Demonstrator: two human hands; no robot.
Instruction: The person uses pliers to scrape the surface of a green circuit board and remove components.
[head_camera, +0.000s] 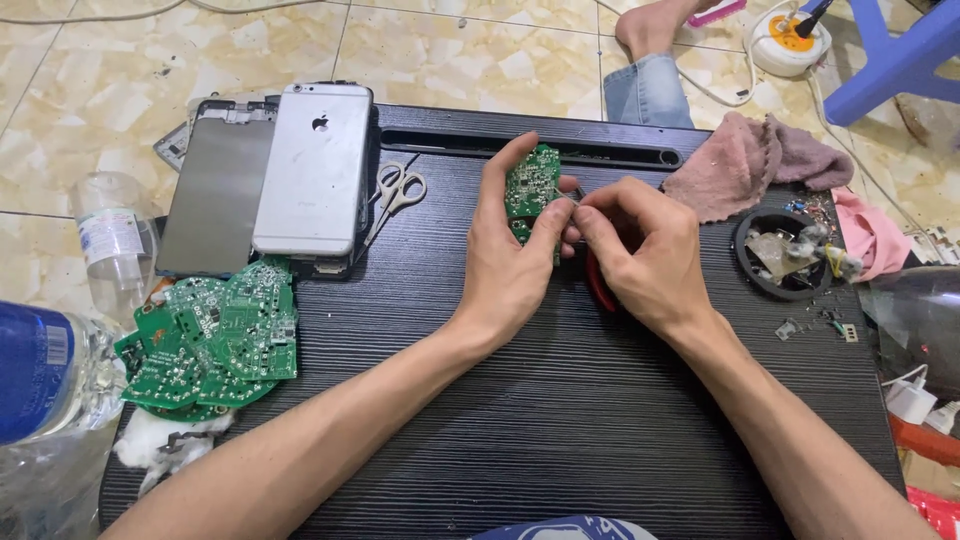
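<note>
Head view: your left hand (515, 255) holds a small green circuit board (531, 182) upright above the black lap desk (560, 400). Your right hand (640, 250) pinches a red-handled tool (598, 283) against the board's edge. More green boards (215, 335) lie stacked at the desk's left.

One head-worn camera is looking steeply down from close above the black tabletop (560, 420), facing forward across it to the tiled floor (450, 50) beyond; both forearms are entering from below.
</note>
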